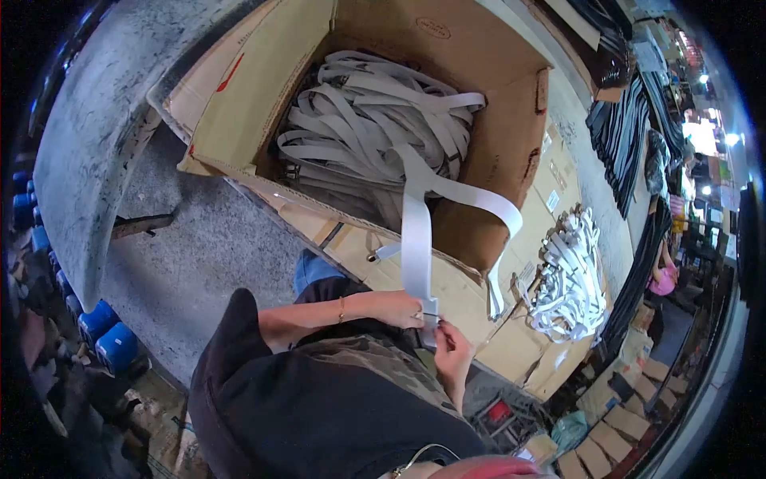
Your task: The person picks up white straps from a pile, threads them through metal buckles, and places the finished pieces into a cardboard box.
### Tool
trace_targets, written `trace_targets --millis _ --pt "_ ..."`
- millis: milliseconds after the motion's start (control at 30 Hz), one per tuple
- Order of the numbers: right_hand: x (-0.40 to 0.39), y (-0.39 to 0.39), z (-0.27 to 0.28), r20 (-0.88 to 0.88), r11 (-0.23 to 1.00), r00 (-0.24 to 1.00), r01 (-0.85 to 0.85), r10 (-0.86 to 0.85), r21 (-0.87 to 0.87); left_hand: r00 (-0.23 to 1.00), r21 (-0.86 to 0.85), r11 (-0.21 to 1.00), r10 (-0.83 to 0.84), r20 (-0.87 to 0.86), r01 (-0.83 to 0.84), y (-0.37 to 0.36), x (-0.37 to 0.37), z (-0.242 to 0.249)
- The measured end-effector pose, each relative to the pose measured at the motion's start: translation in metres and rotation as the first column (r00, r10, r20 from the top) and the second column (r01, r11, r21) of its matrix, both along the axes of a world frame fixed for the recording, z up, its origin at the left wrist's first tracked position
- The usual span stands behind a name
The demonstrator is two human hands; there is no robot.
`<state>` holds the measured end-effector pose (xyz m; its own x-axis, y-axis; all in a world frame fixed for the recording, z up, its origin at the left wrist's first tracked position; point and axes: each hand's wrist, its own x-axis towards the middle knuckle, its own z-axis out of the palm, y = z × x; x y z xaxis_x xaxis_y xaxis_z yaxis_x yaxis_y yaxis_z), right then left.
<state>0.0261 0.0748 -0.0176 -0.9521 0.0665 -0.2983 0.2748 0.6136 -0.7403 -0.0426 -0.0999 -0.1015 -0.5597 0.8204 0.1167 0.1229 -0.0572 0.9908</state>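
Note:
My left hand (391,310), with a thin bracelet at the wrist, has its fingers closed on a white elastic strap (416,239). Close beside it, my right hand (453,351) pinches the same strap near a small dark fitting, partly hidden by the fingers. From my hands the strap runs up over the edge of an open cardboard box (503,144); a second branch loops to the right and hangs down outside the box. Inside the box lies a tangled heap of similar straps (375,120), some with dark metal clips.
Flattened cardboard (495,351) lies under the box. A pile of white straps with clips (568,275) sits on its right. Dark straps (622,144) lie beyond. Blue containers (116,346) stand at lower left. A person in pink (662,279) is at far right.

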Motion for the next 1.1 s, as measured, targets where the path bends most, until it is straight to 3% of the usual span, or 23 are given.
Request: trace_targets --millis 33,67,133,167,200,267,300,333,400,433,467,500,533,600,700,767,800,833,867,900,967,1067,1100 --pt "0.003 -0.003 0.006 0.078 0.995 0.994 0.082 -0.078 -0.054 0.976 -0.182 0.972 -0.115 0.186 0.149 -0.002 0.0 0.005" --pt "0.007 -0.002 0.003 0.094 0.994 0.991 0.099 -0.094 -0.047 0.971 -0.174 0.97 -0.132 0.201 0.168 -0.004 -0.005 0.01" --pt "0.019 0.004 -0.007 0.119 0.936 0.974 0.22 -0.194 -0.276 0.89 -0.082 0.935 -0.3 0.343 0.346 -0.006 -0.012 0.014" --pt "0.02 0.002 -0.002 0.243 0.867 0.938 0.325 -0.246 -0.378 0.931 -0.074 0.947 -0.289 0.224 0.312 -0.004 -0.01 0.009" --pt "0.02 -0.005 -0.002 0.257 0.767 0.914 0.403 -0.313 -0.499 0.925 -0.071 0.943 -0.301 0.232 0.325 -0.003 -0.007 0.004" --pt "0.015 -0.013 0.011 0.391 0.636 0.86 0.507 -0.329 -0.581 0.9 0.092 0.95 -0.313 0.305 0.299 -0.005 -0.009 -0.002" --pt "0.005 -0.024 0.023 0.389 0.664 0.871 0.484 -0.301 -0.57 0.916 0.001 0.963 -0.257 0.309 0.27 -0.02 -0.023 0.025" --pt "0.007 -0.023 0.02 0.388 0.695 0.839 0.537 -0.381 -0.478 0.931 0.137 0.974 -0.215 0.294 0.181 -0.031 -0.028 0.037" --pt "0.001 -0.023 0.029 0.351 0.88 0.893 0.387 -0.283 -0.277 0.927 0.045 0.96 -0.278 0.254 0.276 -0.024 -0.02 0.005" --pt "0.0 -0.019 0.028 0.333 0.935 0.912 0.308 -0.238 -0.174 0.965 0.058 0.973 -0.229 0.126 0.223 -0.038 -0.029 0.021" --pt "-0.006 -0.02 0.037 0.35 0.933 0.913 0.293 -0.208 -0.21 0.971 -0.065 0.979 -0.201 -0.126 0.194 -0.029 -0.013 -0.026" --pt "-0.006 -0.017 0.037 0.393 0.881 0.884 0.38 -0.255 -0.283 0.95 0.083 0.993 -0.101 0.297 0.079 -0.035 -0.015 -0.012" --pt "-0.007 -0.012 0.035 0.39 0.891 0.905 0.311 -0.171 -0.332 0.933 -0.032 0.989 -0.127 0.336 0.146 -0.046 -0.031 0.025" --pt "-0.008 -0.011 0.032 0.348 0.871 0.93 0.268 -0.122 -0.411 0.947 -0.118 0.978 -0.13 0.292 0.17 -0.047 -0.031 0.022" --pt "-0.014 -0.011 0.027 0.289 0.832 0.957 0.191 -0.039 -0.521 0.968 -0.171 0.982 -0.035 0.25 0.08 -0.041 -0.026 0.033" --pt "-0.017 -0.004 0.005 0.207 0.828 0.975 0.055 0.075 -0.557 0.947 0.002 0.998 0.065 0.315 -0.069 -0.031 -0.021 0.044" --pt "-0.022 -0.008 0.012 0.202 0.883 0.977 0.037 0.066 -0.467 0.929 0.0 0.992 0.115 0.352 -0.122 -0.03 -0.021 0.064" --pt "-0.028 -0.009 0.016 0.175 0.877 0.982 0.021 0.072 -0.479 0.917 -0.03 0.98 0.194 0.349 -0.196 -0.028 -0.016 0.039" --pt "-0.029 -0.01 0.005 0.18 0.726 0.982 0.081 0.06 -0.683 0.889 -0.027 0.97 0.232 0.396 -0.241 -0.029 -0.015 0.042" --pt "-0.033 -0.01 0.003 0.189 0.68 0.981 0.109 0.044 -0.725 0.81 -0.058 0.963 0.253 0.529 -0.263 -0.03 -0.015 0.058" --pt "-0.038 -0.007 -0.01 0.161 0.628 0.985 0.082 0.069 -0.774 0.83 0.066 0.921 0.313 0.463 -0.384 -0.027 -0.011 0.043" --pt "-0.045 -0.008 -0.011 0.143 0.587 0.983 0.049 0.116 -0.808 0.74 0.018 0.881 0.386 0.551 -0.473 -0.031 -0.007 0.029" --pt "-0.047 -0.007 -0.009 0.17 0.598 0.976 0.054 0.139 -0.799 0.686 0.076 0.841 0.382 0.62 -0.536 -0.029 -0.005 0.022"
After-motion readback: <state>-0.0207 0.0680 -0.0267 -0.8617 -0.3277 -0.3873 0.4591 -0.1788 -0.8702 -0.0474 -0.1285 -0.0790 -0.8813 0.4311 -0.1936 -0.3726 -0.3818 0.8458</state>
